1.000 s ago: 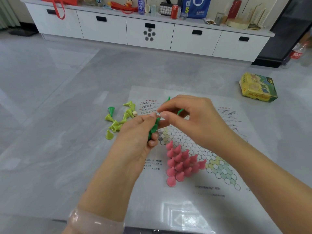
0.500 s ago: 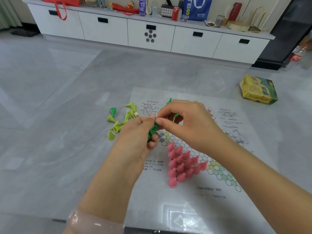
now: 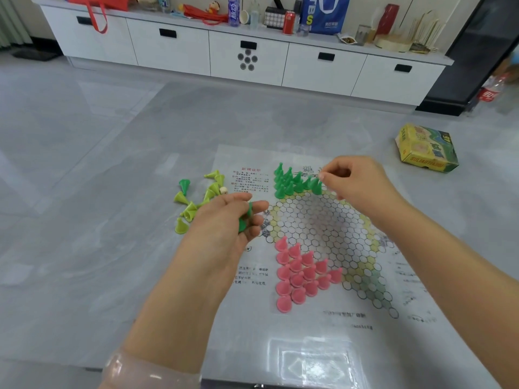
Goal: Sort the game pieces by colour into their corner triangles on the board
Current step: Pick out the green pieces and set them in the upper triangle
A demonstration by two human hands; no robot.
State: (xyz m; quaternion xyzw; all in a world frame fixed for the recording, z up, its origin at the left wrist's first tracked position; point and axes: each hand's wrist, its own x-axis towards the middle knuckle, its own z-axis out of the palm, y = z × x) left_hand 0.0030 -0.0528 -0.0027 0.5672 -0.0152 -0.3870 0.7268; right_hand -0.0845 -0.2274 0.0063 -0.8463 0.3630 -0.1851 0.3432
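A paper game board (image 3: 317,220) with a hexagon grid lies on the grey table. Several dark green pieces (image 3: 292,182) stand in its far left corner triangle. Several pink pieces (image 3: 300,273) fill the near left triangle. My right hand (image 3: 356,182) pinches the tip of the dark green piece (image 3: 316,186) at the right end of the green group. My left hand (image 3: 224,220) is curled round a few dark green pieces (image 3: 245,219) beside the board's left edge. Loose lime green pieces (image 3: 193,203) and one dark green piece (image 3: 184,186) lie on the table left of the board.
A yellow and green game box (image 3: 425,148) lies on the table at the far right. A white cabinet (image 3: 247,51) with bottles, a can and bags on top runs along the back. A bracelet (image 3: 148,370) is on my left wrist.
My right hand has moved away from my left hand to the far green corner, carrying a dark green piece there. The left hand has stayed in place with its pieces.
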